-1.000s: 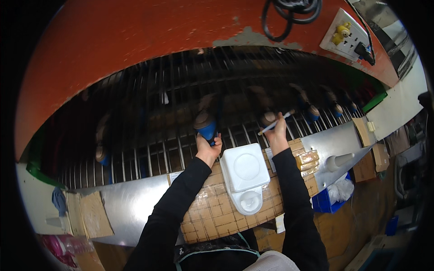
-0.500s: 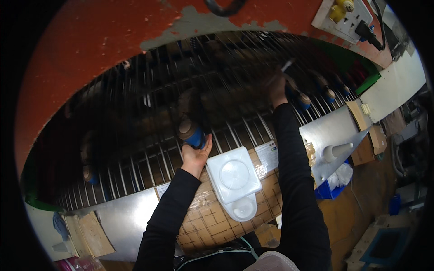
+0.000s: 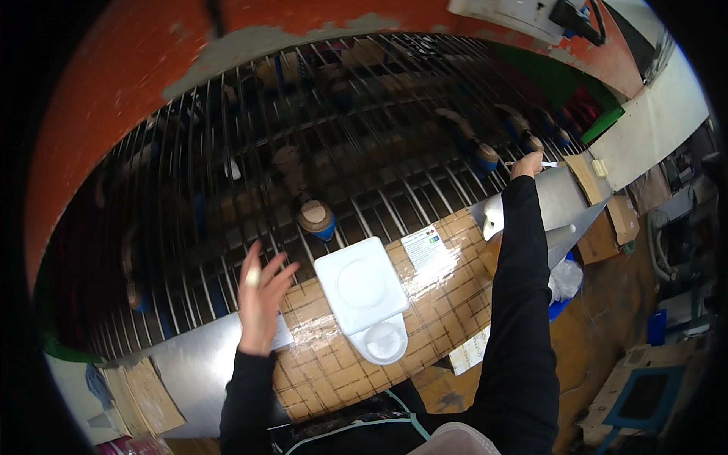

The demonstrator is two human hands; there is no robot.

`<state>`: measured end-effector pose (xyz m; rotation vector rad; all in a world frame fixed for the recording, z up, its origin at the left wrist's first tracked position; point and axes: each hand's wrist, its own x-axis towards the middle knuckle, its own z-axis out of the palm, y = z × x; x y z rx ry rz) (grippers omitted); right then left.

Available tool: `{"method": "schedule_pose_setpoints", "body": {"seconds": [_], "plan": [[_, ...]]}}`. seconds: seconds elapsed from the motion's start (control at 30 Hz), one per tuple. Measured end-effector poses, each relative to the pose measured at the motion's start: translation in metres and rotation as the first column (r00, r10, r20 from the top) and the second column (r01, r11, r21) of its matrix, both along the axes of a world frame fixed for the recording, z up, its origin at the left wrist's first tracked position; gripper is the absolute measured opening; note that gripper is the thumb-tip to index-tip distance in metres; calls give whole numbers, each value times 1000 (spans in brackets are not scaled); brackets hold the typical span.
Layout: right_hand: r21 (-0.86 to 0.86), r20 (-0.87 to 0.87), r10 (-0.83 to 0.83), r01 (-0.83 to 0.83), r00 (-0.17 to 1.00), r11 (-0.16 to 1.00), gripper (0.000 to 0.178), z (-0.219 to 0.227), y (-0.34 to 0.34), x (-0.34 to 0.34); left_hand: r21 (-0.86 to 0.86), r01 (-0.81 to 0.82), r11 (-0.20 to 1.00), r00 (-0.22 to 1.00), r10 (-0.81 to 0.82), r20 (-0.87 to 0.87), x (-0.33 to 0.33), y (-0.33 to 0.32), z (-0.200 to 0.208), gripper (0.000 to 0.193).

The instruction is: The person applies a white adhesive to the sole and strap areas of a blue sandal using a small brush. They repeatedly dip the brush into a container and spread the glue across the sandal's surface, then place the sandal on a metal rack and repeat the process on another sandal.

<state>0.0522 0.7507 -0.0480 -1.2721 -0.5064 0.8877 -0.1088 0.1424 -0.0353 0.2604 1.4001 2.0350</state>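
Several blue shoe lasts with tan sole pieces lie on the rack's metal bars. One shoe last [image 3: 316,218] is near the middle, its blue heel end toward me. To its lower left my left hand [image 3: 262,292] hovers with fingers spread, empty; a pale wrap circles one finger. At the far right my right hand [image 3: 526,164] is closed on a thin white stick-like tool [image 3: 551,164], whose working end I cannot make out. That hand is beside another shoe last [image 3: 533,143]. A third last [image 3: 484,157] lies to its left.
A white plastic container [image 3: 362,284] with a small round cup [image 3: 381,343] sits on the taped cardboard ledge [image 3: 447,303]. A white bottle-like thing [image 3: 493,218] is partly behind my right forearm. An orange panel [image 3: 114,98] arches over the metal bars [image 3: 402,205].
My left hand has let go of the middle shoe last and moved left, fingers spreading. My right hand has come back from over the bars to the rack's right edge. The view has shifted.
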Motion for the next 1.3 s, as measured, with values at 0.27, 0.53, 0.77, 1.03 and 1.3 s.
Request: {"method": "schedule_pose_setpoints", "body": {"seconds": [0.27, 0.53, 0.77, 1.03, 1.3], "plan": [[-130, 78, -33, 43, 996, 991, 69, -15, 60, 36, -607, -766, -212, 638, -368, -676, 44, -204, -33, 58], [106, -36, 45, -41, 998, 994, 74, -52, 130, 26, -397, -913, -96, 393, 53, -918, 98, -284, -64, 96], [420, 184, 784, -768, 593, 483, 68, -71, 168, -25, -824, -451, -344, 691, 450, -566, 93, -293, -62, 96], [-699, 710, 462, -608, -531, 375, 94, 13, 48, -74, -762, -475, -440, 638, 424, -643, 85, -344, -110, 105], [-666, 703, 192, -540, -685, 515, 99, 3, -21, -34, -608, -697, -380, 621, 104, -777, 77, -232, -32, 76]]}}
